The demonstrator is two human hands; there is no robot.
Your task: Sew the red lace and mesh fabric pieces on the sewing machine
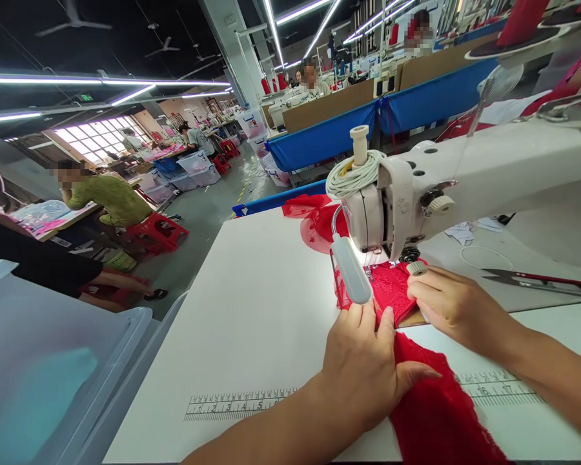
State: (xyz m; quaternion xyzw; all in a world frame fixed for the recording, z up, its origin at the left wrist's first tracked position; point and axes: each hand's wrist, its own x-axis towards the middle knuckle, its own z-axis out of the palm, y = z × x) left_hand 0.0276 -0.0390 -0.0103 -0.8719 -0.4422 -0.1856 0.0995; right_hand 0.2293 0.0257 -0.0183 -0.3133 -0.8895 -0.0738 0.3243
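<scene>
A strip of red lace fabric (pixel 438 403) runs from the table's front edge up under the head of a white sewing machine (pixel 503 171). My left hand (pixel 361 365) lies over the fabric just before the needle area, its fingers stretched forward and the thumb spread to the right. To the right of the needle, my right hand (pixel 458 303) is closed, with the fabric's edge pinched in its fingertips. A small lamp (pixel 351 268) on a bent neck partly hides the sewing spot. Sheer red fabric (pixel 314 223) lies behind the machine head.
Red-handled thread snips (pixel 542 281) lie right of the machine. A printed ruler (pixel 237 405) runs along the white table (pixel 252 310). At left stands a translucent plastic bin (pixel 43 310). A person in green (pixel 111 190) sits farther off, by red stools (pixel 157 232).
</scene>
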